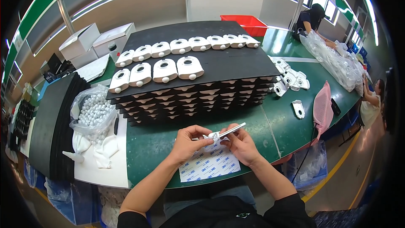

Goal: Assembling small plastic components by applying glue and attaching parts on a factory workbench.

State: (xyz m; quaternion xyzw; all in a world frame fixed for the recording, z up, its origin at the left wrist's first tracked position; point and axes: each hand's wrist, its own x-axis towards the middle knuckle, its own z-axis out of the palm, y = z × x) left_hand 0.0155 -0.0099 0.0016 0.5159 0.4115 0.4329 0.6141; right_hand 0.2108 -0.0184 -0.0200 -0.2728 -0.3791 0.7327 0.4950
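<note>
Over the near edge of the table, my right hand [243, 145] grips a flat white plastic part [233, 130], held edge-on and tilted. My left hand [190, 142] is closed at the part's near end, thumb and fingers pinching a small white ball [214, 135] there. Whether the ball is seated in the part cannot be made out. Below both hands lies a white backing sheet [207, 169] with blue print. Similar white parts with round holes, each with a ball at its near end, stand in two rows on a black board [228, 65]; one is a white part [163, 71].
Beneath that board rise stacked black layers holding more parts. A clear bag of white balls [93, 112] sits left, beside a white squeeze bottle [74, 156]. Loose white parts [298, 109], a pink mesh pouch [322, 109] and a red bin [244, 25] are rightward. A co-worker [311, 19] handles plastic bags.
</note>
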